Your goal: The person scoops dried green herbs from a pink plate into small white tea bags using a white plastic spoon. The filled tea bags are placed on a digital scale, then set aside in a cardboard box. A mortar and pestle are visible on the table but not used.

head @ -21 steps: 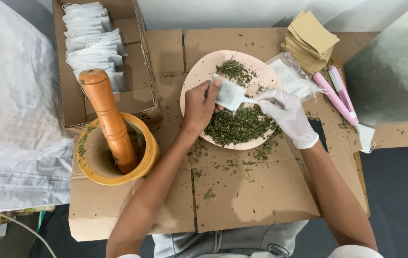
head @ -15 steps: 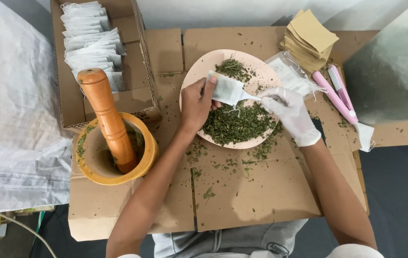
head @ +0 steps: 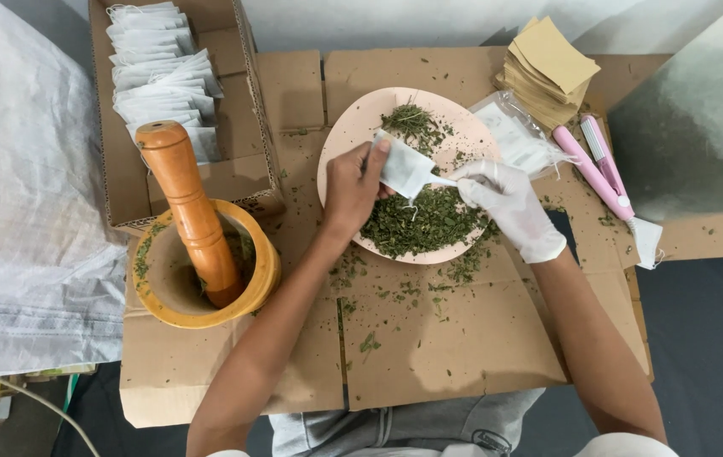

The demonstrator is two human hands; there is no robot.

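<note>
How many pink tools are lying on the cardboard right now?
2, as far as I can tell: a long pink tool and a shorter pink tool against it, both right of the plate, below the tan envelope stack. They may be joined.

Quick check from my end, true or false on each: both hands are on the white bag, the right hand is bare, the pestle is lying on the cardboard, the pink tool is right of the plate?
1. Both hands hold the small white filter bag over the round pink plate. True.
2. The right hand is bare. False: it wears a white glove; the left hand is bare.
3. The orange wooden pestle lies on the cardboard. False: it stands in the yellow wooden mortar.
4. The pink handheld tool lies right of the plate. True.
</note>
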